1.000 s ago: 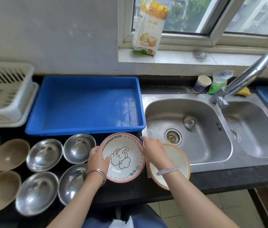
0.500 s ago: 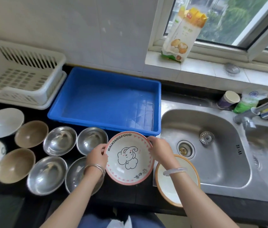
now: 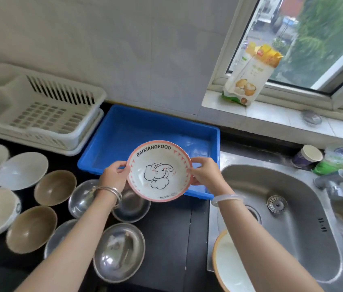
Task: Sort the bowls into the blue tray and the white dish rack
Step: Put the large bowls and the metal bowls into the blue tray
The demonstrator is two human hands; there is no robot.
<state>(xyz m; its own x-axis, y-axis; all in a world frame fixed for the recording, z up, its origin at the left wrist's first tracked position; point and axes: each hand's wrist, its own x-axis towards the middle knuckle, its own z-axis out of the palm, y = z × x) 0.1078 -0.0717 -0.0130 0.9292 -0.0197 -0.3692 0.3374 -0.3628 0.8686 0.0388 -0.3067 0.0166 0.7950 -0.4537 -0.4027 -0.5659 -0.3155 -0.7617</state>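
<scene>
A: At frame centre, head view: what is held?

B: Elephant-print bowl (image 3: 159,171), gripped at opposite rims by the left hand (image 3: 114,178) and right hand (image 3: 204,173), both closed on it. It is raised over the near edge of the blue tray (image 3: 111,144).

A: Progress?

B: Judged early. Blue tray and white dish rack (image 3: 40,110), upper left, hold nothing. Steel bowls (image 3: 119,251), brown bowls (image 3: 31,228) and white bowls (image 3: 22,170) remain on the counter, lower left. An orange-rimmed bowl (image 3: 225,264) sits at the sink (image 3: 293,218) edge, lower right.
</scene>
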